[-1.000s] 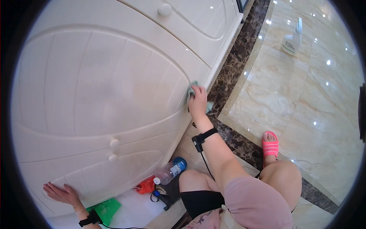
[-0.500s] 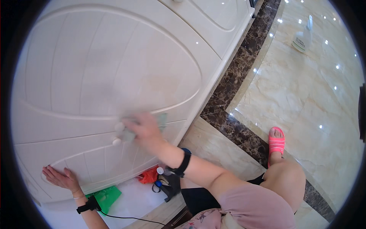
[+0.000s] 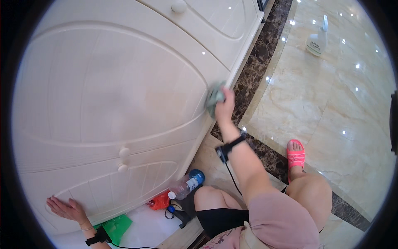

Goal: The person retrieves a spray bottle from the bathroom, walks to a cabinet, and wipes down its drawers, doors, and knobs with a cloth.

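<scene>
My right hand (image 3: 224,107) presses a pale green cloth (image 3: 214,98) against the lower edge of a white cabinet door (image 3: 137,79), near its moulded oval border. Both the hand and the cloth are a little blurred. At the lower left, my left hand (image 3: 68,208) lies flat on the neighbouring white door (image 3: 103,189), fingers stretched out, holding nothing. Two round white knobs, an upper knob (image 3: 124,152) and a lower knob (image 3: 122,167), sit on either side of the gap between these doors.
A clear plastic bottle (image 3: 185,186) with a blue base lies by the cabinet, beside a red bag (image 3: 160,201) and a green bag (image 3: 117,227). A white spray bottle (image 3: 317,41) stands on the tiled floor (image 3: 298,95). My pink slipper (image 3: 296,157) rests near the dark marble strip.
My right hand has carried the cloth up and to the right, from beside the knobs to the door's edge. The clear bottle is now uncovered. My left hand stays flat in place.
</scene>
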Demonstrator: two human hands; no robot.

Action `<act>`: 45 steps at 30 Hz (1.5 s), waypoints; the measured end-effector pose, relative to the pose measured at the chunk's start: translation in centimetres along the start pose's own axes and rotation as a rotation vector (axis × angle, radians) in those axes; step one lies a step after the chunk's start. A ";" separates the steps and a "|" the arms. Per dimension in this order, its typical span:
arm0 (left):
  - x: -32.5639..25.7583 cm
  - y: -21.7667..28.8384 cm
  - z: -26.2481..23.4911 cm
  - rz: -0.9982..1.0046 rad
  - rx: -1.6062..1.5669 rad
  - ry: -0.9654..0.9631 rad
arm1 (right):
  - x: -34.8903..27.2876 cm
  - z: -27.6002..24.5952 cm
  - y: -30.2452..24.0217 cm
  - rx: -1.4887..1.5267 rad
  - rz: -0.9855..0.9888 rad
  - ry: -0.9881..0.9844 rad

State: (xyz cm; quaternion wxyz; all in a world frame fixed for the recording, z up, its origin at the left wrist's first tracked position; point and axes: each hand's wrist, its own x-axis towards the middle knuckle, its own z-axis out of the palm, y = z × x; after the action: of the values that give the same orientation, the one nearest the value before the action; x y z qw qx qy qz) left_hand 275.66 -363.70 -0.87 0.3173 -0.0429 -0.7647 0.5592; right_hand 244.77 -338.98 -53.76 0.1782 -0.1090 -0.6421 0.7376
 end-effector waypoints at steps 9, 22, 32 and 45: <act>0.2 0.0 -0.3 0.002 -0.006 -0.015 | 0.3 1.0 4.3 -0.690 -0.023 -0.237; 0.3 1.1 0.7 -0.004 -0.084 0.032 | -23.8 -1.0 2.2 -0.061 0.293 -0.511; 0.7 0.4 0.2 -0.034 -0.131 0.044 | -28.1 -1.2 -2.5 0.039 0.165 -1.108; -16.1 27.4 -7.2 -0.655 -0.922 -0.729 | -26.0 1.2 -5.0 -0.134 -0.452 -1.001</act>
State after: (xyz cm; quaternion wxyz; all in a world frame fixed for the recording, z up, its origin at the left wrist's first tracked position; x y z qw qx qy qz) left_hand 284.42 -354.34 -30.88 0.1413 0.2517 -0.9570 0.0288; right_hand 268.69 -349.96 -50.44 -0.0022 0.3844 -0.7013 0.6003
